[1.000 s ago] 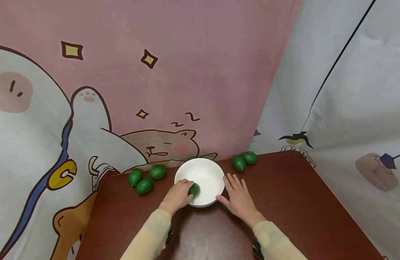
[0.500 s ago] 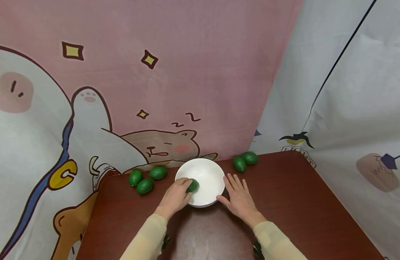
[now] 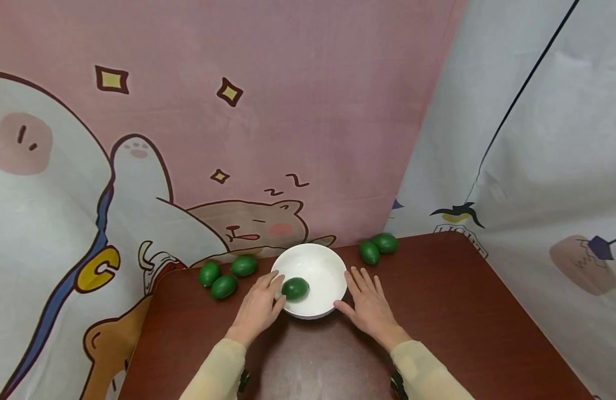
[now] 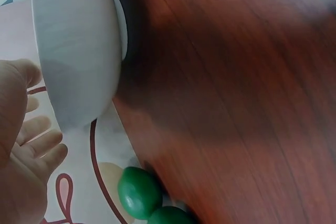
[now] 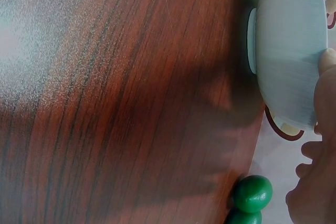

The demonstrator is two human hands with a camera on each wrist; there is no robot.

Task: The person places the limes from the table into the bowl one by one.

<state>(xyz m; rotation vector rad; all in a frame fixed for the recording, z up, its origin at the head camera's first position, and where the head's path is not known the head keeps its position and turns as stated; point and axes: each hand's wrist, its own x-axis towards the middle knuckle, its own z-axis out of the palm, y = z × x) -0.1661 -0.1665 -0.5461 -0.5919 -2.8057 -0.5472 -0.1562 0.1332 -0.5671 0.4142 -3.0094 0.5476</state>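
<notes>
A white bowl stands upright near the back of the table, and one green lime lies inside it, toward the left. My left hand is at the bowl's left rim with loosely bent fingers and nothing in its grasp. In the left wrist view those fingers are spread beside the bowl's outer wall. On the other side my right hand has its fingers extended along the right rim. The thumb touches the rim in the right wrist view.
Left of the bowl, three more limes sit grouped on the dark wooden table. Two limes lie close together at the back right. A printed cloth hangs right behind the table's back edge.
My left hand has let go of the lime in the bowl and drawn back left toward the rim. The lime has shifted slightly left. The right hand stays in place.
</notes>
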